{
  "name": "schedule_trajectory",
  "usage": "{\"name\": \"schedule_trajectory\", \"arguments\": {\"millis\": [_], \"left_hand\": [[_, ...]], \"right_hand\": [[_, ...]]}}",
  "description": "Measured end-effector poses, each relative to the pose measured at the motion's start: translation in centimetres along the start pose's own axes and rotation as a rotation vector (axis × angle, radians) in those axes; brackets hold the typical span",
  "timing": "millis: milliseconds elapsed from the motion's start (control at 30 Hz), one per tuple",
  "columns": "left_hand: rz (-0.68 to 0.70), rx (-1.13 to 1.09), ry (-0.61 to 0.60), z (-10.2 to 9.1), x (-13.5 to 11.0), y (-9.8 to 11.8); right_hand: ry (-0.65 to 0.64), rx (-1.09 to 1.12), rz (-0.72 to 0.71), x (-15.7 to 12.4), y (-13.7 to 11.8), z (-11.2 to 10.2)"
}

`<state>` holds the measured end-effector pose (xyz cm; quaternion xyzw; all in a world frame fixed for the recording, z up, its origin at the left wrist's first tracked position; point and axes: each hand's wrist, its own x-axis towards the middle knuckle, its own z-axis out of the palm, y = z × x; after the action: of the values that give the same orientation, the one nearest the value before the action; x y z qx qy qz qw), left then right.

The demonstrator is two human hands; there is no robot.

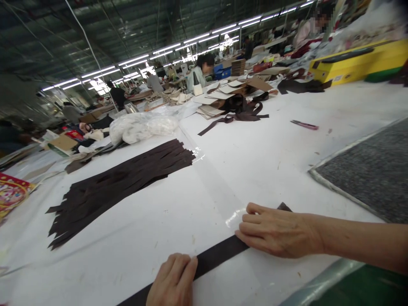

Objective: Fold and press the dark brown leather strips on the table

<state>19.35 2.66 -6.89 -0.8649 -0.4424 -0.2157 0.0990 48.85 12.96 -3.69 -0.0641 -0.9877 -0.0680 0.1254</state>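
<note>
A long dark brown strip (219, 256), like leather or fabric, lies slantwise across the white table at the bottom of the view. My left hand (174, 278) is closed over its nearer part, fingertips pointing away from me and thumb side against the strip. Farther along, my right hand (274, 231) grips the same strip with curled fingers, and a short end sticks out beyond the knuckles. Between both hands the strip runs flat and straight. The undersides of the fingers are hidden. To the left lies a stack of similar dark strips (121, 180), fanned unevenly at its ends.
Pink-handled snips (304, 125) lie at the right, near a dark grey mat (366, 165). Behind are loose brown straps (242, 111), pale boards (212, 100), clear plastic bags (143, 126) and a yellow box (360, 61). Several people sit or stand in the background.
</note>
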Motion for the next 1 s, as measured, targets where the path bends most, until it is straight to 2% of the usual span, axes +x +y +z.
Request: {"name": "schedule_trajectory", "arguments": {"millis": [100, 167, 233, 400, 600, 833, 1000], "left_hand": [[-0.060, -0.154, 0.038, 1.3, 3.0, 2.5], [-0.077, -0.210, -0.003, 2.4, 4.7, 4.3], [-0.051, -0.174, -0.055, 3.5, 5.5, 5.4], [0.148, -0.042, -0.062, 4.6, 5.1, 5.1], [0.051, 0.092, -0.093, 4.3, 5.7, 6.1], [0.072, 0.176, -0.196, 4.1, 7.0, 6.3], [0.149, 0.113, -0.139, 4.9, 7.7, 6.4]], "right_hand": [[-0.012, -0.008, 0.000, 0.0, -0.1, 0.1], [-0.023, -0.012, 0.006, 0.0, -0.2, 0.2], [-0.031, -0.013, 0.011, -0.2, -0.2, 0.3], [-0.057, 0.005, 0.031, -1.9, -0.1, -0.3], [-0.083, 0.005, 0.072, -4.3, 0.3, -1.5], [-0.108, -0.008, 0.092, -6.6, 0.9, -2.3], [-0.123, -0.030, 0.109, -8.3, 1.1, -2.6]]}}
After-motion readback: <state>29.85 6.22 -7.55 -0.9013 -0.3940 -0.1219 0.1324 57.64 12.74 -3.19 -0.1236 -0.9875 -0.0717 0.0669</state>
